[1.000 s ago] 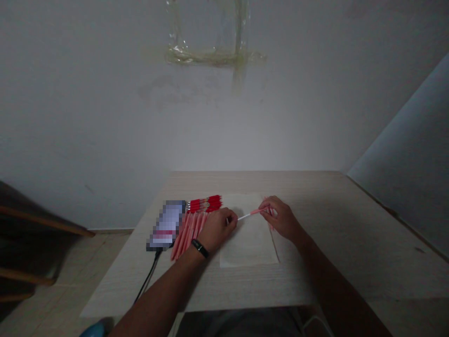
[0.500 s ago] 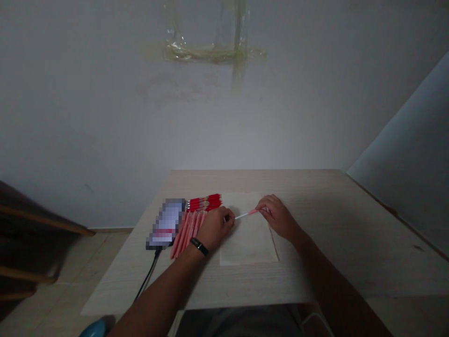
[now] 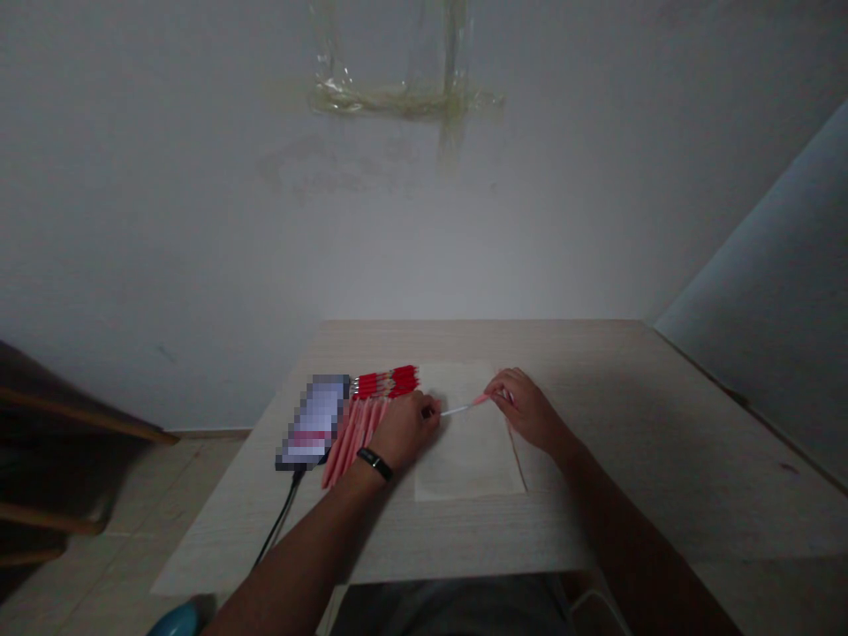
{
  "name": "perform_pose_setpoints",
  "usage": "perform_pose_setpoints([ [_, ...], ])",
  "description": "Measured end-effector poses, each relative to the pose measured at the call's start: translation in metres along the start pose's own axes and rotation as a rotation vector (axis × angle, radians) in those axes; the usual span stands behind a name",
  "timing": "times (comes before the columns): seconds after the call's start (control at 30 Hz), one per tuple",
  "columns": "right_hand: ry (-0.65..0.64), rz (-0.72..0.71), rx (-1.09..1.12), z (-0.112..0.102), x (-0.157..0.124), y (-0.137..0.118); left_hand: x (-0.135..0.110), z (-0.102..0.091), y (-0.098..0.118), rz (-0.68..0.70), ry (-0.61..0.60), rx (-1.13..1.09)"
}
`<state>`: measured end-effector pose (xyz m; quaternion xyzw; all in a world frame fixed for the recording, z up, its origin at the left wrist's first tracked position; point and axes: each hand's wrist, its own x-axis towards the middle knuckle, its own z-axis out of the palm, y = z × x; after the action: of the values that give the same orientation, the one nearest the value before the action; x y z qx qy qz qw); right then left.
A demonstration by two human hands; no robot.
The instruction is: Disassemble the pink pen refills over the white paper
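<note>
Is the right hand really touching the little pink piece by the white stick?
Touching. The head view shows the right hand pinching the pink piece in its fingertips, its other end poking out.

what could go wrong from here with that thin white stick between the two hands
The white stick is slim and spans the gap between the left hand and the pink piece in the right hand, so a sideways push might bend it or make it slip.
The pink sticks lie close by the left hand, which could knock them out of line.
The black cable runs near the left arm and might get snagged.
</note>
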<state>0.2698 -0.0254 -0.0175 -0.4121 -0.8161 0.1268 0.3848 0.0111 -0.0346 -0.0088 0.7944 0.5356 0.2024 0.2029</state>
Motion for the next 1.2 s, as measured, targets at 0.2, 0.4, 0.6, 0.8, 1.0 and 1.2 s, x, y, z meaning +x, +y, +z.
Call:
perform_pose_setpoints([
  [0.2,0.008,0.015,-0.005,-0.002,0.0,-0.002,0.0,0.0,-0.001,-0.002,-0.001,-0.013],
  [0.4,-0.001,0.01,-0.007,0.0,-0.002,0.001,-0.001,-0.001,-0.003,-0.019,-0.018,-0.003],
  [0.6,0.013,0.079,0.02,0.009,-0.008,0.011,-0.002,0.0,-0.006,-0.031,0.001,0.027],
  [0.8,0.002,0.035,-0.005,0.018,-0.007,0.02,-0.002,-0.001,-0.006,-0.06,-0.002,0.04],
  [1.0,-0.047,-0.007,-0.111,0.019,-0.003,0.023,-0.002,0.0,-0.006,-0.041,0.005,0.032],
  [1.2,-0.075,0.012,-0.176,0.02,-0.004,0.028,-0.002,0.0,-0.006,-0.039,-0.015,0.02],
])
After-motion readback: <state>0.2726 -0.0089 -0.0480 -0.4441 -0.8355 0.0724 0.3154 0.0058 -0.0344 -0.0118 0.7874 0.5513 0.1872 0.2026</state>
